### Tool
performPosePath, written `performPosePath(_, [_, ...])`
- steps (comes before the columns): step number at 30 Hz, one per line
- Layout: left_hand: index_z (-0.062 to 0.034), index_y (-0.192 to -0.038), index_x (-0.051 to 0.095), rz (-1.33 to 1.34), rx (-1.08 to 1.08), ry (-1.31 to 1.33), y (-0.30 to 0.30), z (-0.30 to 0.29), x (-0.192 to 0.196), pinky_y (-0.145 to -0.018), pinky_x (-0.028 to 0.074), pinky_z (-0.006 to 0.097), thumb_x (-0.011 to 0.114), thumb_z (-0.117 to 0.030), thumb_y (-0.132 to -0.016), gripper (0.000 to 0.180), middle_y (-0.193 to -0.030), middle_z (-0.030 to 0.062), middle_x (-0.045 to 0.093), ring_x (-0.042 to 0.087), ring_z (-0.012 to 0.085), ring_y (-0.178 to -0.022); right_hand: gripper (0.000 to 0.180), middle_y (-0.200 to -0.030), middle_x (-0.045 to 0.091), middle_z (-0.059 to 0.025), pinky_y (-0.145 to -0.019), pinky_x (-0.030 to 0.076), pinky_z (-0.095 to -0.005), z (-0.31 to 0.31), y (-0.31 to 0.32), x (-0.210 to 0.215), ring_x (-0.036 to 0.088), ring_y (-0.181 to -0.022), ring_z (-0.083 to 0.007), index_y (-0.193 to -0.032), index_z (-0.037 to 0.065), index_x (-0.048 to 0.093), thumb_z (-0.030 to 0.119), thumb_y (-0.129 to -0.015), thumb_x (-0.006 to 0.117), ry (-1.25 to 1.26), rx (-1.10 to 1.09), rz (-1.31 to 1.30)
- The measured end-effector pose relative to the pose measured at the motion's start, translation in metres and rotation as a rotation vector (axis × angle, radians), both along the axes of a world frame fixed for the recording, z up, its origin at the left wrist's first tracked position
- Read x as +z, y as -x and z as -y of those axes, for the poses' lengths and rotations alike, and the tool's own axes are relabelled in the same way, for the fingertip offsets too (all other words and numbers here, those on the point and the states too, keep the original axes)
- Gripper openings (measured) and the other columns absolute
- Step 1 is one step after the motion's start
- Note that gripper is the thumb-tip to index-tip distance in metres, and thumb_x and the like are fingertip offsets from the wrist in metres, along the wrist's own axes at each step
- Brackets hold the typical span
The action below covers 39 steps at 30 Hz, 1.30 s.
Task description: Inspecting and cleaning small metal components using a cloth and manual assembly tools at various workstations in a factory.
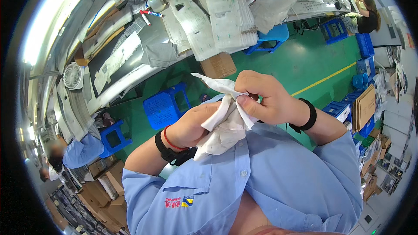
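A crumpled white cloth (224, 139) hangs bunched in front of my chest, one pointed corner sticking out toward the workbench. My right hand (270, 95) pinches its upper part between thumb and curled fingers. On the other side, my left hand (191, 124) is closed around the cloth, with folds covering most of its fingertips. Both hands are close together, well short of the bench edge. Whether anything lies inside the cloth cannot be seen.
Ahead runs a workbench with stacked translucent plastic sheets (228, 17), markers (151, 13) and a small white fan (72, 76). Blue stools (163, 109) stand on the green floor (305, 65). Cardboard boxes (98, 193) sit at left. Other people are at far left and far right.
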<state>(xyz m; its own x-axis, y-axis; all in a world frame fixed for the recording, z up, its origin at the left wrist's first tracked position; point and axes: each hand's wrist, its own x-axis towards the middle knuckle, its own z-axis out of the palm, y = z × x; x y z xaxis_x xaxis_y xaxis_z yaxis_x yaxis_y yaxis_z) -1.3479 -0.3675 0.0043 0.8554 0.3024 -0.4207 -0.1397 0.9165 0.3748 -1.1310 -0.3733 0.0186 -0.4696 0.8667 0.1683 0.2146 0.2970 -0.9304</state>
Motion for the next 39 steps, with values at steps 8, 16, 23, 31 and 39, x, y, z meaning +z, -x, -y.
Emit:
performPosePath(8, [-0.0035,-0.121,0.051,-0.042,-0.134,-0.253,0.001,0.001,-0.01,-0.078,0.045,0.023,0.04,-0.029,-0.101,0.035,-0.105,0.0009,0.057,0.053,0.0061,-0.09,0.009,-0.072,0.05,-0.0111,-0.06,0.039,-0.0381,0.004,0.003,0.0,0.049,-0.066,-0.0279,-0.08,0.001,0.055,0.01,-0.081,0.056,0.119,0.027,-0.044])
performPosePath(16, [-0.0016,-0.119,0.053,-0.131,-0.136,-0.604,-0.001,0.004,-0.006,-0.077,0.043,0.022,0.037,-0.026,-0.102,0.034,-0.101,-0.0001,0.057,0.05,0.0054,-0.087,0.011,-0.074,0.049,-0.0134,-0.059,0.039,-0.0383,0.003,-0.001,-0.009,0.047,-0.065,-0.0291,-0.083,0.0,0.054,0.011,-0.083,0.053,-0.082,0.079,-0.012])
performPosePath(23, [-0.0012,-0.118,0.053,-0.096,-0.033,-0.546,0.004,0.003,0.005,-0.076,0.043,0.022,0.037,-0.03,-0.102,0.037,-0.1,0.0004,0.057,0.05,0.0055,-0.087,0.012,-0.073,0.045,-0.0078,-0.057,0.036,-0.0329,0.008,0.0,-0.012,0.042,-0.062,-0.0204,-0.084,0.002,0.053,0.013,-0.089,0.051,0.036,0.015,-0.236])
performPosePath(31, [-0.0015,-0.119,0.052,0.017,0.025,-0.38,0.004,0.002,0.0,-0.072,0.043,0.022,0.038,-0.034,-0.101,0.04,-0.1,0.0006,0.057,0.052,0.0061,-0.084,0.01,-0.078,0.049,-0.0024,-0.053,0.036,-0.0231,0.013,0.008,-0.013,0.044,-0.06,-0.0078,-0.096,0.003,0.058,0.01,-0.089,0.058,0.074,-0.1,-0.325])
performPosePath(39, [-0.0022,-0.121,0.052,0.02,0.038,-0.421,0.003,0.005,0.004,-0.073,0.043,0.022,0.037,-0.033,-0.102,0.039,-0.101,0.0002,0.057,0.052,0.0055,-0.086,0.012,-0.08,0.051,-0.0025,-0.053,0.036,-0.0231,0.015,0.009,-0.009,0.045,-0.06,-0.0081,-0.097,0.002,0.059,0.01,-0.089,0.058,0.029,-0.117,-0.329])
